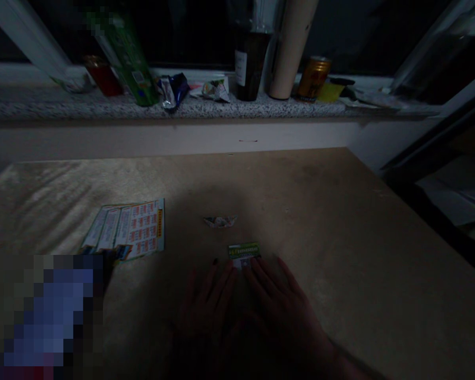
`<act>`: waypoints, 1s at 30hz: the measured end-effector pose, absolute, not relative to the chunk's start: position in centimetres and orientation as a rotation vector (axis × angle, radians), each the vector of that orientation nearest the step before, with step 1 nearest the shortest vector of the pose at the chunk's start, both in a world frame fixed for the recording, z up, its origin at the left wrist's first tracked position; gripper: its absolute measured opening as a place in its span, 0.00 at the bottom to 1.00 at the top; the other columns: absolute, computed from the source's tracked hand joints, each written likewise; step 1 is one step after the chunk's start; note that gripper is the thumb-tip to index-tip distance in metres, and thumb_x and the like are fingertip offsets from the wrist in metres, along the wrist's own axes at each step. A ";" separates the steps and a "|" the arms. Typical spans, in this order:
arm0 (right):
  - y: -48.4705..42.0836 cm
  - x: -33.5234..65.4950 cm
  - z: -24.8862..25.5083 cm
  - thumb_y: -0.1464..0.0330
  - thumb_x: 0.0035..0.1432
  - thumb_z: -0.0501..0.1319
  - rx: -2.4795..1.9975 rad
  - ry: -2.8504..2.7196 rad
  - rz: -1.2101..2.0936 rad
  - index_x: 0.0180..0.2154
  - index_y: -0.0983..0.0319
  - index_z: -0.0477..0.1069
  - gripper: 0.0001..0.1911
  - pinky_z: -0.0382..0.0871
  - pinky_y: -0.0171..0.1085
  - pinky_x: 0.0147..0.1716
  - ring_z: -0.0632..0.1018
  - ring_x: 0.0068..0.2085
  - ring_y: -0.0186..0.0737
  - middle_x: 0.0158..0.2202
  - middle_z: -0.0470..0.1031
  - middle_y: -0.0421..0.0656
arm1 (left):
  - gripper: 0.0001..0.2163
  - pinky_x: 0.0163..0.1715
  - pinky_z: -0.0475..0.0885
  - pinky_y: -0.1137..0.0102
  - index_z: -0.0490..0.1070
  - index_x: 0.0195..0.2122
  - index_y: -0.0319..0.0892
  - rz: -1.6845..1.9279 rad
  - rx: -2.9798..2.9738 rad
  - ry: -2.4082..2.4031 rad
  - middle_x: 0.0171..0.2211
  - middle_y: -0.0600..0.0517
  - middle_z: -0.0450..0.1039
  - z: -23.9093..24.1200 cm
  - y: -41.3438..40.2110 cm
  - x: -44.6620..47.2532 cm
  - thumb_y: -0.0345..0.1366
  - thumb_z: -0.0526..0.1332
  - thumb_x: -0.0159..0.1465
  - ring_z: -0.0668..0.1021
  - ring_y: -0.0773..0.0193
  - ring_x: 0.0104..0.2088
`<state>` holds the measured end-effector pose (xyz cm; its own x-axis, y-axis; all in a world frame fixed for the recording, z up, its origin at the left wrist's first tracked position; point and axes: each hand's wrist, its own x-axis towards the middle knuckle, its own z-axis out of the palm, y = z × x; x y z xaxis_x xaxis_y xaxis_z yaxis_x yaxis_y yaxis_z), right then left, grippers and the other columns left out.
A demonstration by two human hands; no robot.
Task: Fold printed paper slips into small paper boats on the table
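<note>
A small printed paper piece (pixel 243 250), green along its far edge with a pale part nearer me, lies flat on the table. My left hand (pixel 208 298) rests palm down with its fingers stretched out, the fingertips at the paper's near left edge. On the near right part of the paper lie the fingertips of my right hand (pixel 279 301), also flat with fingers extended. Just beyond the paper sits a small folded paper boat (pixel 220 221), printed in mixed colours. Both thumbs are lost in the dark shadow below.
Several printed scratch-card-like sheets (pixel 136 229) lie fanned at the left. A blurred-out blue area (pixel 55 311) fills the lower left corner. Along the stone sill (pixel 198 110) stand a green tube (pixel 132 63), a dark bottle (pixel 248 66), a beige cylinder (pixel 288 53) and a golden can (pixel 314 79).
</note>
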<state>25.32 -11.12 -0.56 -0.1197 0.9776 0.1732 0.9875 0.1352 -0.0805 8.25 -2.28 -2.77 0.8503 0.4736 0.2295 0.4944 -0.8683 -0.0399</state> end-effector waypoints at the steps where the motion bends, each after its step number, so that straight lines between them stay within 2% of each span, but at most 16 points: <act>1: -11.1 25.3 -0.5 0.61 0.63 0.52 -1.955 -2.207 -0.086 0.61 0.66 0.53 0.28 0.53 0.52 0.59 0.62 0.60 0.44 0.60 0.61 0.47 | 0.27 0.60 0.36 0.49 0.62 0.58 0.36 -0.322 -2.927 -0.758 0.60 0.44 0.58 -2.8 -2.3 8.2 0.49 0.50 0.63 0.60 0.47 0.60; 5: -11.1 25.1 -0.5 0.62 0.63 0.52 -1.955 -2.177 -0.099 0.61 0.65 0.53 0.27 0.51 0.51 0.60 0.61 0.61 0.44 0.61 0.60 0.47 | 0.29 0.59 0.39 0.46 0.60 0.59 0.37 -0.316 -2.903 -0.814 0.62 0.38 0.53 -2.6 -2.3 7.9 0.50 0.51 0.62 0.58 0.44 0.61; 10: -11.0 25.1 -0.8 0.66 0.63 0.52 -1.936 -2.163 -0.128 0.60 0.66 0.55 0.25 0.49 0.50 0.61 0.63 0.60 0.43 0.59 0.63 0.47 | 0.30 0.60 0.35 0.48 0.61 0.59 0.36 -0.345 -2.912 -0.833 0.61 0.41 0.56 -2.7 -2.4 7.9 0.52 0.48 0.62 0.55 0.47 0.62; 14: -11.1 24.8 -1.0 0.66 0.63 0.52 -1.954 -2.171 -0.146 0.60 0.66 0.55 0.24 0.49 0.52 0.61 0.62 0.60 0.44 0.59 0.63 0.47 | 0.27 0.60 0.35 0.48 0.63 0.58 0.38 -0.345 -2.892 -0.794 0.60 0.43 0.58 -3.3 -2.3 7.9 0.50 0.47 0.64 0.52 0.50 0.63; 20: -10.9 25.1 -1.0 0.64 0.63 0.52 -1.966 -2.209 -0.010 0.62 0.60 0.51 0.27 0.53 0.53 0.59 0.56 0.63 0.44 0.63 0.55 0.44 | 0.29 0.61 0.36 0.51 0.62 0.58 0.36 -0.392 -2.900 -0.756 0.60 0.44 0.58 -3.8 -2.3 8.0 0.51 0.47 0.63 0.50 0.53 0.64; 25: -10.7 25.9 -1.4 0.61 0.61 0.55 -1.955 -2.192 -0.012 0.62 0.57 0.51 0.29 0.47 0.60 0.58 0.50 0.64 0.51 0.65 0.49 0.50 | 0.31 0.61 0.39 0.52 0.61 0.59 0.33 -0.386 -2.912 -0.711 0.61 0.41 0.55 -3.9 -2.1 8.1 0.53 0.47 0.63 0.51 0.51 0.63; 30: -10.7 26.2 -1.6 0.61 0.60 0.56 -1.947 -2.187 -0.044 0.62 0.55 0.51 0.30 0.46 0.61 0.58 0.51 0.64 0.54 0.65 0.48 0.51 | 0.32 0.61 0.37 0.53 0.58 0.61 0.35 -0.304 -2.941 -0.742 0.61 0.42 0.57 -3.3 -2.0 8.2 0.55 0.45 0.63 0.55 0.51 0.62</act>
